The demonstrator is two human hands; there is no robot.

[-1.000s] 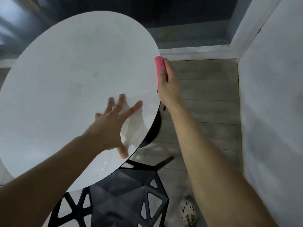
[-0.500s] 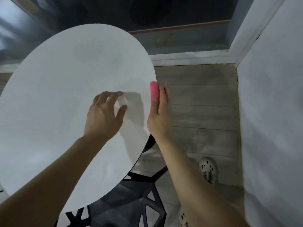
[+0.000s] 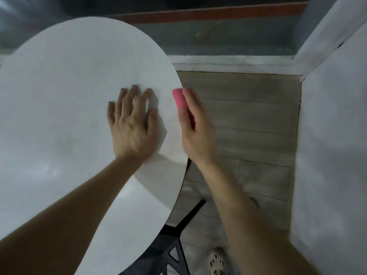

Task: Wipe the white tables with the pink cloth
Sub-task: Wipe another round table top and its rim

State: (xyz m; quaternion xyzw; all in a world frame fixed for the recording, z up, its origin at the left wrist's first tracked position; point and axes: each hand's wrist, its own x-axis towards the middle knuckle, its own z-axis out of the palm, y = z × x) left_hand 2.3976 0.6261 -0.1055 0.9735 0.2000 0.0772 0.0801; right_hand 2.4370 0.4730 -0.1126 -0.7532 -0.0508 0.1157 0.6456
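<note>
white round table (image 3: 65, 120) fills my view. my left hand (image 3: 132, 124) flat on top near right edge, fingers spread, holding nothing. my right hand (image 3: 195, 128) just off that edge, fingers gripping pink cloth (image 3: 179, 98).

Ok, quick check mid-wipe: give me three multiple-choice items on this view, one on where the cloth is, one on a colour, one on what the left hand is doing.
1. Where is the pink cloth?
A) at the right edge of the white table
B) on the floor
C) draped on the chair

2. What colour is the chair below the table?
A) white
B) black
C) red

3. How is the left hand?
A) gripping the cloth
B) flat on the tabletop, fingers spread
C) hanging off the table

Answers:
1 A, the right hand holds it at the rim.
2 B, its black frame shows below the tabletop.
3 B, its palm lies on the surface near the edge.
</note>
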